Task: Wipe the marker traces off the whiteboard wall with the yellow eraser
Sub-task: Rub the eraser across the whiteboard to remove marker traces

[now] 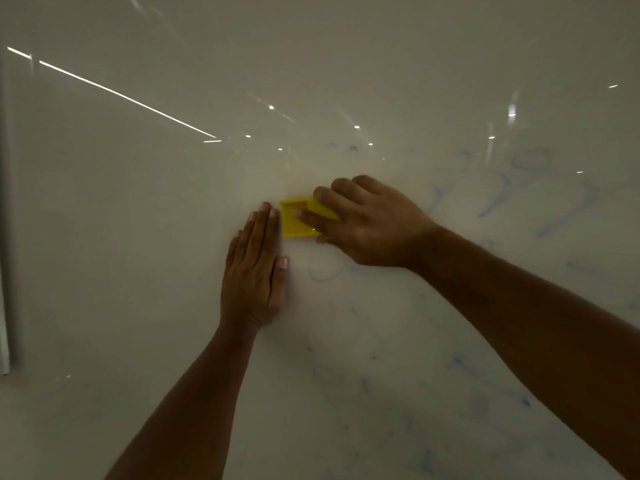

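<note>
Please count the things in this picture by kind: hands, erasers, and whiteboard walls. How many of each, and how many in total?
Hands: 2, the left hand flat on the wall, the right hand holding the eraser
Erasers: 1, the yellow eraser
Whiteboard walls: 1, the whiteboard wall, with faint blue marker traces on its right part
Total: 4

The left hand (254,268) lies flat on the whiteboard wall (138,237), just left of the eraser (296,218) (pressed to the wall under the right hand (367,220)), with marker traces (491,202) spreading right and below.
</note>
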`<state>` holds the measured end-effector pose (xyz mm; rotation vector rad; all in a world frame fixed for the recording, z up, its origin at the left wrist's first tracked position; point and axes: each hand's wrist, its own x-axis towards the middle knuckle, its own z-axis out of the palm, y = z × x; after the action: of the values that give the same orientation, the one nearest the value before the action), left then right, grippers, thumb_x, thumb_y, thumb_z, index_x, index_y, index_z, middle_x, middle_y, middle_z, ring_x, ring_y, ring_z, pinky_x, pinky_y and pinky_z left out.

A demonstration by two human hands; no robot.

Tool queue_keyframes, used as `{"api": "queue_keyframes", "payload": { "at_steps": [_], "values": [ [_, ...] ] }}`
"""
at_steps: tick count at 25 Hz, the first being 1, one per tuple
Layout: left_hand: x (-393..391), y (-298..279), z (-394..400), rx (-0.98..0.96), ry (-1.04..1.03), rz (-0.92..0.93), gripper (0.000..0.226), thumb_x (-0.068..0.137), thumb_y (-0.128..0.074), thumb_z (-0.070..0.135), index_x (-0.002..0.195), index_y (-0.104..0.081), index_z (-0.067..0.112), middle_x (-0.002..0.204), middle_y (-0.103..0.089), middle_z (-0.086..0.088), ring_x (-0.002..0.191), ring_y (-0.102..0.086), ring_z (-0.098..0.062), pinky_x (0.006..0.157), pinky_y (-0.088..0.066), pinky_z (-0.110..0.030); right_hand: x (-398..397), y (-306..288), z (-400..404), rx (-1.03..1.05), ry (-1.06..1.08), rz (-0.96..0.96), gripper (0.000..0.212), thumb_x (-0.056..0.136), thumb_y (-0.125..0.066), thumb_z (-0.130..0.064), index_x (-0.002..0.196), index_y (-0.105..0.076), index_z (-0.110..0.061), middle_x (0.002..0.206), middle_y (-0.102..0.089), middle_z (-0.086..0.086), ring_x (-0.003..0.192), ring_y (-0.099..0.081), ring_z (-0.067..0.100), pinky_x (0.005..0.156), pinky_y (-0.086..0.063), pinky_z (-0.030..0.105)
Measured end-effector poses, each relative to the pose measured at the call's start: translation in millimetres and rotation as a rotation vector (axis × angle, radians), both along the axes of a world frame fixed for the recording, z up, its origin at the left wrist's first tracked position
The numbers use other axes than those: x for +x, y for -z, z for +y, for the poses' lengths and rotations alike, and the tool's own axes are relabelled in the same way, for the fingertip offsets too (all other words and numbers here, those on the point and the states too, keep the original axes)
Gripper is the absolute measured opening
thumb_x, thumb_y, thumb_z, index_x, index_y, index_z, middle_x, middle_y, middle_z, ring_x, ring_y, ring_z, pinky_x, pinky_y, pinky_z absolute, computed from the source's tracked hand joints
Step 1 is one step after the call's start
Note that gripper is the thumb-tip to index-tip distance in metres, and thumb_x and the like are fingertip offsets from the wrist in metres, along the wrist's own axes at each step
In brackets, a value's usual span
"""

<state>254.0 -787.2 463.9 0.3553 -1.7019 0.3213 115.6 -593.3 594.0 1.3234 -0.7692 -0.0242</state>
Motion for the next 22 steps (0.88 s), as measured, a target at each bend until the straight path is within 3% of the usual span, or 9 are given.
{"api": "queue_keyframes", "payload": {
  "at_steps": [4,9,10,13,14,15,18,19,22],
  "values": [
    [-2,-4,5,0.034,0.002,0.025,0.065,0.105,-0.029,0.029,0.165,-0.024,0.006,0.173,-0.021,-0.009,0.161,-0.020,-0.024,0.129,-0.022,-0.048,-9,-22,11,-0.344,-0.006,-0.236,0.034,0.104,-0.058,-0.035,0.133,-0.068,-0.020,0.122,-0.070,0.016,0.095,-0.067,0.036,0.075,-0.049,0.039],
    [5,-47,-1,0.055,-0.031,-0.019,0.065,0.107,-0.025,0.033,0.166,-0.020,0.006,0.175,-0.017,-0.010,0.162,-0.016,-0.025,0.129,-0.016,-0.045,-11,-1,22,0.048,-0.010,0.062,0.031,0.104,-0.060,-0.030,0.131,-0.070,-0.017,0.123,-0.070,0.015,0.098,-0.069,0.035,0.078,-0.055,0.038],
    [5,-53,-1,0.064,-0.029,-0.022,0.066,0.107,-0.024,0.034,0.167,-0.019,0.007,0.175,-0.015,-0.009,0.162,-0.015,-0.025,0.129,-0.014,-0.045,-16,-7,29,-0.016,-0.016,0.035,0.030,0.104,-0.061,-0.029,0.130,-0.070,-0.018,0.122,-0.071,0.015,0.097,-0.069,0.035,0.077,-0.054,0.038],
    [-3,-54,8,0.127,-0.017,0.034,0.065,0.107,-0.026,0.031,0.167,-0.018,0.008,0.175,-0.015,-0.008,0.162,-0.013,-0.025,0.130,-0.011,-0.046,-20,-21,34,-0.423,0.014,-0.304,0.031,0.102,-0.061,-0.030,0.131,-0.068,-0.022,0.120,-0.070,0.014,0.094,-0.067,0.036,0.075,-0.047,0.039],
    [-6,-53,12,0.149,-0.016,0.056,0.065,0.107,-0.026,0.031,0.167,-0.018,0.008,0.175,-0.015,-0.008,0.162,-0.013,-0.025,0.130,-0.011,-0.046,-17,-15,29,-0.453,0.039,-0.354,0.033,0.101,-0.062,-0.028,0.133,-0.067,-0.020,0.121,-0.069,0.015,0.095,-0.066,0.037,0.076,-0.047,0.039],
    [-8,-52,14,0.162,-0.016,0.067,0.065,0.107,-0.025,0.033,0.167,-0.018,0.009,0.175,-0.015,-0.008,0.162,-0.013,-0.025,0.130,-0.011,-0.047,-14,-5,24,-0.376,0.050,-0.332,0.036,0.100,-0.062,-0.025,0.134,-0.066,-0.018,0.123,-0.068,0.018,0.096,-0.066,0.038,0.077,-0.047,0.040],
    [-4,-54,12,0.162,0.007,0.035,0.068,0.106,-0.023,0.038,0.167,-0.016,0.010,0.176,-0.012,-0.007,0.163,-0.011,-0.025,0.129,-0.010,-0.047,-11,28,29,0.067,0.041,-0.036,0.035,0.101,-0.060,-0.021,0.135,-0.067,-0.015,0.126,-0.068,0.017,0.100,-0.067,0.036,0.080,-0.052,0.040],
    [-2,-54,10,0.155,0.012,0.024,0.068,0.106,-0.022,0.039,0.167,-0.016,0.010,0.176,-0.011,-0.007,0.163,-0.010,-0.024,0.130,-0.010,-0.046,-15,27,34,0.102,0.035,0.008,0.033,0.103,-0.058,-0.021,0.134,-0.067,-0.016,0.126,-0.069,0.014,0.100,-0.067,0.034,0.080,-0.053,0.039],
    [0,-52,9,0.146,0.011,0.023,0.068,0.106,-0.022,0.038,0.168,-0.016,0.010,0.176,-0.011,-0.005,0.163,-0.009,-0.022,0.130,-0.008,-0.044,-18,15,34,-0.182,0.034,-0.210,0.036,0.102,-0.058,-0.022,0.137,-0.065,-0.018,0.128,-0.067,0.014,0.101,-0.066,0.036,0.081,-0.050,0.042]
  ]
}}
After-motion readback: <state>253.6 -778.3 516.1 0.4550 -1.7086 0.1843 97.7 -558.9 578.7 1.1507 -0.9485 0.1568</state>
